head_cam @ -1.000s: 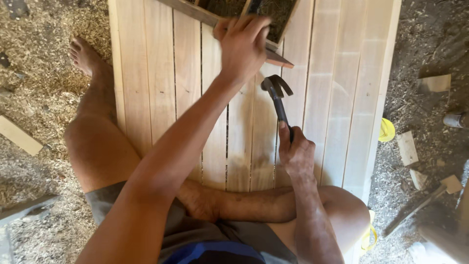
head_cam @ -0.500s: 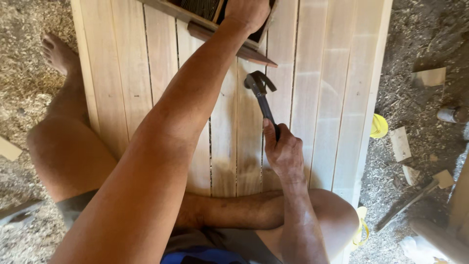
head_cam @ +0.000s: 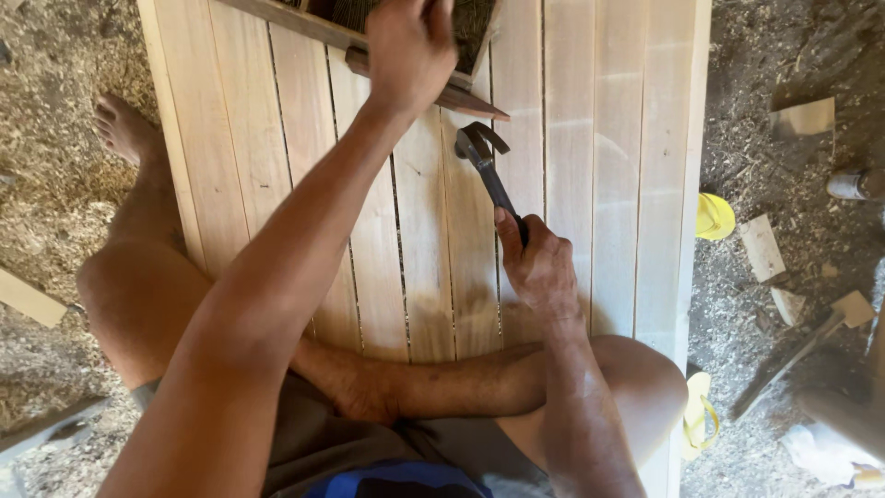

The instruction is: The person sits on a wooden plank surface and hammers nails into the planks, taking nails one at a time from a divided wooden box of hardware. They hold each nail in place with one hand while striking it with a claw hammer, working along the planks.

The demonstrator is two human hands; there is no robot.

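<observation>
Planks (head_cam: pixel 424 231) laid side by side as one pale panel are seen from the head camera, with narrow gaps between them; the panel's top edge is cut off by the frame. A hammer (head_cam: pixel 489 171) is held in the right hand (head_cam: pixel 539 272), whose fingers are wrapped tight round the lower handle. Only the upper handle and the dark claw head can be seen, the head hanging just over a plank near the middle of the panel; whether it touches the wood cannot be told.

The left hand (head_cam: pixel 410 46) is stretched far forward over a shallow wooden box (head_cam: pixel 461 88) lying on the panel at the top of the view. Its fingers are curled closed, but what they pinch, if anything, is hidden by the back of the hand. The box's contents are seen only as a dark, fine-stranded mass, too indistinct to name, and most of the box is cut off or covered by the hand.

The person is seated on the panel with legs crossed; one foot (head_cam: pixel 124 129) rests in the sawdust (head_cam: pixel 55 184) to the left of the panel. Much of the lower planks is hidden by the left forearm and the legs.

To the right, on the littered ground, small wood offcuts (head_cam: pixel 763 247) lie scattered, and a yellow object (head_cam: pixel 714 217) is tucked against the panel's edge, partly hidden by it. A second yellow thing by the right knee is too hidden to identify.
</observation>
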